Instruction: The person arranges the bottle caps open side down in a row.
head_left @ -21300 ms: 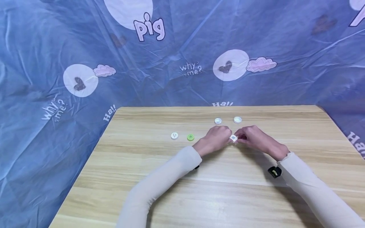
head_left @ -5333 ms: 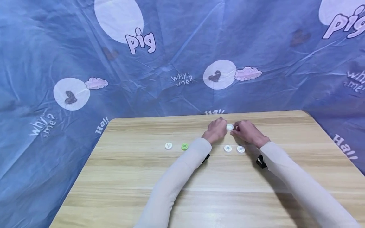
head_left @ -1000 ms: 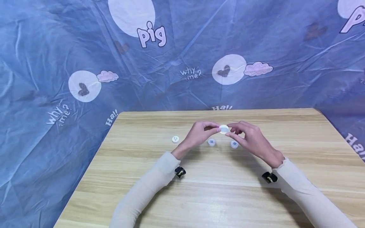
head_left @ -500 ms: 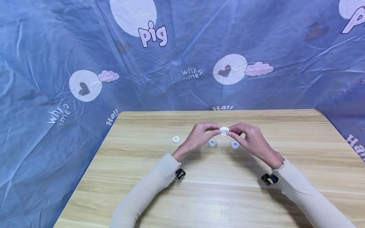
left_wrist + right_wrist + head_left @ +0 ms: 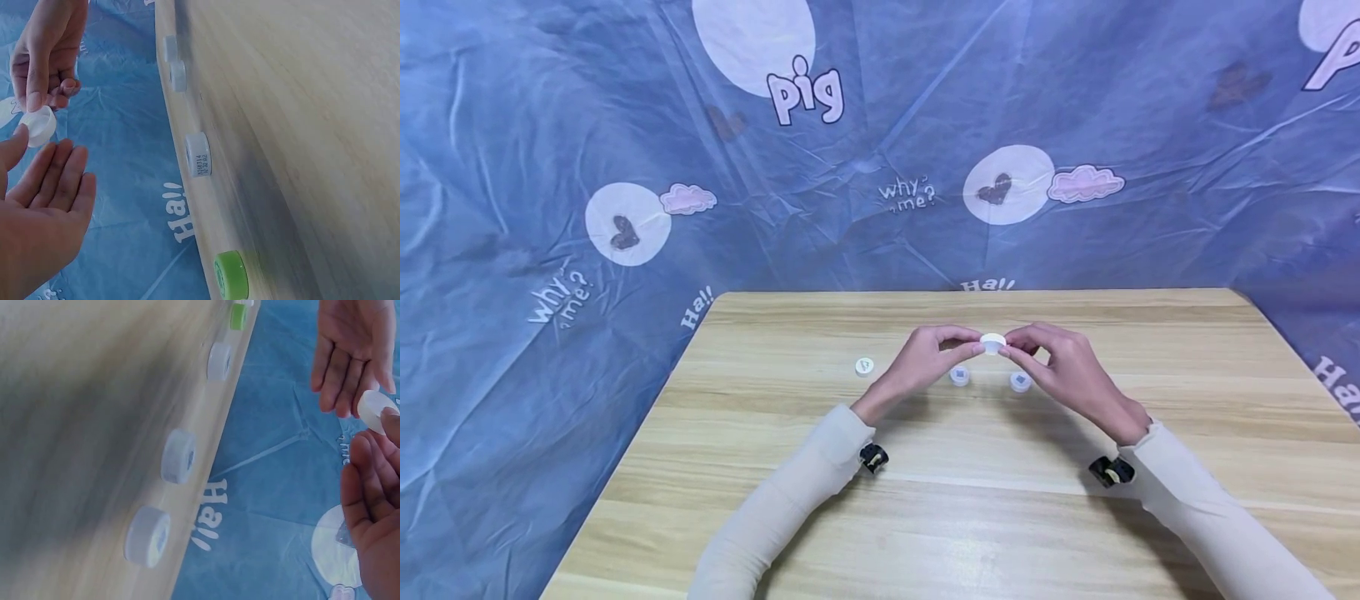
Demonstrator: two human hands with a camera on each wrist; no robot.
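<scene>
In the head view a white bottle cap is held up above the table between both hands. My left hand pinches its left side with thumb and forefinger, and my right hand pinches its right side. The left wrist view shows the held cap's hollow inside. Beneath the hands, two white caps with dark square marks lie on the tabletop. Another white cap sits to the left. A green cap, standing in the wrist views, is hidden behind my left hand in the head view.
The wooden table ends at a blue printed cloth behind and to the sides. Both wrist views show three white caps near the green one, so one is probably covered by my right hand in the head view.
Some seconds ago the hands were at a cap near the table's back; now a cap is held up nearer. Over the last second my right fingers closed onto it, and it has barely shifted.
</scene>
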